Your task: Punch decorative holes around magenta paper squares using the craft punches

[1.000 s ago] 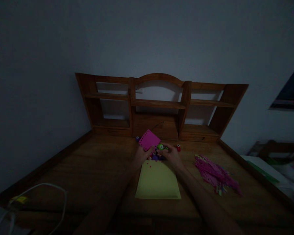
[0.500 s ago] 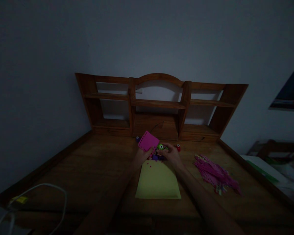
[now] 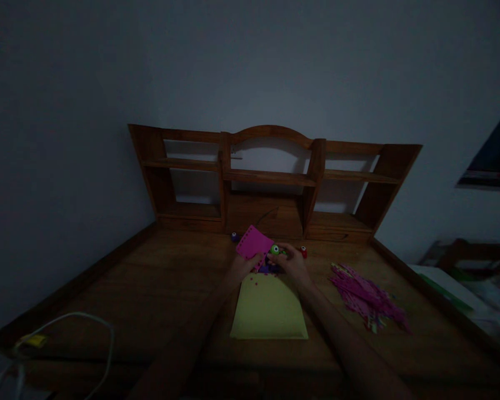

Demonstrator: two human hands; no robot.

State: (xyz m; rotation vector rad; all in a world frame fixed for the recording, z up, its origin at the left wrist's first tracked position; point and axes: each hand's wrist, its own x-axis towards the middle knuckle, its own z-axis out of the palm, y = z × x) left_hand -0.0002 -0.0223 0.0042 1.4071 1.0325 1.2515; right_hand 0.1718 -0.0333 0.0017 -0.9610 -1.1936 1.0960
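Observation:
My left hand (image 3: 242, 266) pinches a pink sheet of paper (image 3: 253, 242) with small holes along its edge, holding it tilted up above the desk. My right hand (image 3: 292, 263) is closed on a small green craft punch (image 3: 274, 250) set against the sheet's right edge. A yellow sheet (image 3: 269, 307) lies flat on the wooden desk (image 3: 150, 289) under both hands, with tiny pink dots scattered on its far end. A purple object (image 3: 266, 269) sits between my hands, mostly hidden.
A pile of pink paper strips (image 3: 365, 297) lies on the right of the desk. A small purple punch (image 3: 234, 236) and a red punch (image 3: 303, 251) stand near the wooden shelf unit (image 3: 270, 178). A white cable (image 3: 66, 339) loops at front left.
The pink sheet has tilted and dropped slightly lower toward the green punch. Both hands stay in nearly the same place.

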